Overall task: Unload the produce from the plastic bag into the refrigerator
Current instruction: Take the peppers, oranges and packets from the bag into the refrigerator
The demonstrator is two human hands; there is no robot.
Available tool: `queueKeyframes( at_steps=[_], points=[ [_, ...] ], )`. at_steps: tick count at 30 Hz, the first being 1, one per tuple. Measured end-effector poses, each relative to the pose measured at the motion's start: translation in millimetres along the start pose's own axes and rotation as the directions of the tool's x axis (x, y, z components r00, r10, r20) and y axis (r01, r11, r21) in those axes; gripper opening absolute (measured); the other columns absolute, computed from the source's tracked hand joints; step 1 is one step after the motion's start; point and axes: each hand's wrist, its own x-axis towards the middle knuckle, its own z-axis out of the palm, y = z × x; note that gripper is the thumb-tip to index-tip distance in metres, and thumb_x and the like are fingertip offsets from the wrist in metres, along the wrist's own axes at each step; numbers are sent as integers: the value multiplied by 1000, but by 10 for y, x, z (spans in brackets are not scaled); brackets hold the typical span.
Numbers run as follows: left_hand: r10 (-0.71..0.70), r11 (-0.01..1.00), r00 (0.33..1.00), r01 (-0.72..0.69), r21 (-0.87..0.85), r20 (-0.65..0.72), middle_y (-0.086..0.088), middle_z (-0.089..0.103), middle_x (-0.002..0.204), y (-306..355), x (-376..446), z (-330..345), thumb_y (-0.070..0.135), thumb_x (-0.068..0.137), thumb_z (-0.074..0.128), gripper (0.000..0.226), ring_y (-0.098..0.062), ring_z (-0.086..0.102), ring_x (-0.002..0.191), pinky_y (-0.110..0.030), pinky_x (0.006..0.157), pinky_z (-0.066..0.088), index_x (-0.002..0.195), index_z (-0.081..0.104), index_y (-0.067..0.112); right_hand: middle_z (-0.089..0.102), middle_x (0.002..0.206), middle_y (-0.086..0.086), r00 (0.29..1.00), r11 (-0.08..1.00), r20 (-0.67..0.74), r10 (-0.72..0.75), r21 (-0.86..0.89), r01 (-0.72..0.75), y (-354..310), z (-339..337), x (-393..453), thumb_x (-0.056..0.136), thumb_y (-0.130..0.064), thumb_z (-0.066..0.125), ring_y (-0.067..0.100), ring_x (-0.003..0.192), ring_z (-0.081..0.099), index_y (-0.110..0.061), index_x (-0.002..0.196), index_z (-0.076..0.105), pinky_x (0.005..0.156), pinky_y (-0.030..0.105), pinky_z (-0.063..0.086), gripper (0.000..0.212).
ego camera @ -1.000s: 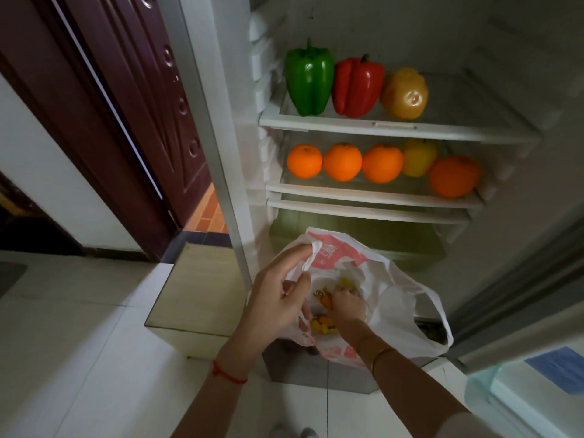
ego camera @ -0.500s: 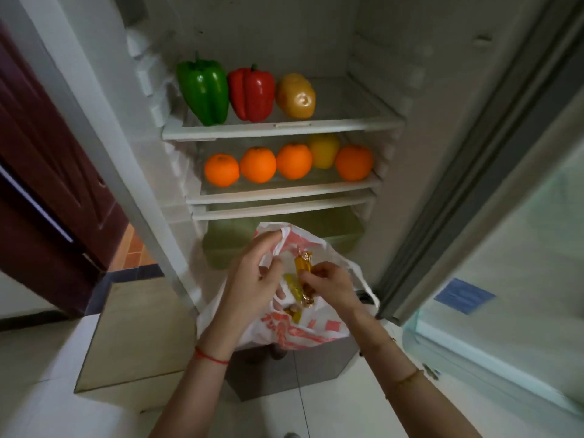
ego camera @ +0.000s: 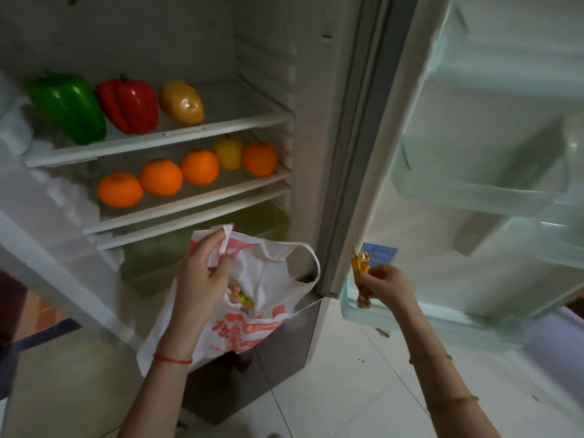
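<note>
Fingers of the left hand (ego camera: 202, 273) pinched a handle of the plastic bag (ego camera: 252, 298), holding it up before the open refrigerator (ego camera: 268, 58), a yellow packet visible inside. Right hand (ego camera: 384, 284) pinched an orange wrapped packet (ego camera: 361, 273) upright above the lowest door bin's (ego camera: 373, 314) left corner.

Pale glossy floor tiles (ego camera: 363, 390) with thin dark grout lines fill the lower right of the frame. At the lower left lies a tan wooden board (ego camera: 63, 387), with a strip of reddish-orange tiling (ego camera: 39, 308) at the left edge above it.
</note>
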Motion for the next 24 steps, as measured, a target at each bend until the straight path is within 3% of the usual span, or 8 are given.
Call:
queueKeyframes(
  at_steps=[2,6,8,13,16,20,22,24],
  points=[
    [3,1000,1000,-3,17,12,-1,68,115,26,-12,16,23,93,52,47,-29,70,95,-39,79,60,122,45,60,71,63,7,999,992,-8,50,-113,-50,162,-106,25,78,-30,71,19,63,68,-7,67,68,68,30,54,25],
    [-18,1000,1000,18,-4,13,-2,67,108,86,-41,62,18,97,52,42,-16,70,64,-28,56,60,126,45,47,72,65,6,988,972,-66,136,-185,-147,389,-144,171,81,-31,71,17,60,65,-10,63,62,57,23,47,29],
    [-12,1000,1000,12,-5,11,-3,68,103,112,-59,67,17,97,52,41,-15,68,56,-30,54,60,126,45,46,73,67,8,984,964,-77,161,-204,-173,417,-107,260,82,-31,70,15,57,64,-9,61,63,55,22,47,31],
    [-35,999,999,35,24,-10,-8,70,100,50,-61,68,17,95,52,43,-16,70,68,-27,62,60,130,49,43,70,61,5,972,944,3,236,-239,-228,469,148,434,85,-26,67,8,44,60,2,78,73,39,14,40,29],
    [-41,999,999,41,23,-13,-10,70,104,45,-74,53,14,95,51,46,-23,72,83,-30,72,61,130,50,45,67,64,3,971,924,1,239,-307,-227,495,314,492,83,-28,68,10,51,57,2,83,70,45,20,42,30],
    [-57,998,998,57,7,-24,-11,68,104,73,-101,33,6,95,50,48,-16,68,54,-26,53,58,125,49,44,57,77,6,967,890,14,254,-394,-228,488,440,514,85,-25,70,18,67,56,-5,92,59,58,25,42,25],
    [-51,999,998,52,9,-28,-11,69,105,76,-106,16,6,95,50,48,-15,68,55,-25,54,58,124,49,44,57,90,9,960,862,46,275,-455,-226,517,467,547,85,-30,71,21,80,55,-2,104,60,69,28,42,36],
    [-49,999,998,49,-3,-31,-10,68,107,75,-107,-1,5,95,49,47,-16,68,56,-20,53,56,124,49,43,55,94,9,953,844,81,293,-491,-217,553,471,564,86,-33,71,19,81,53,0,112,59,69,26,41,44]
  ],
)
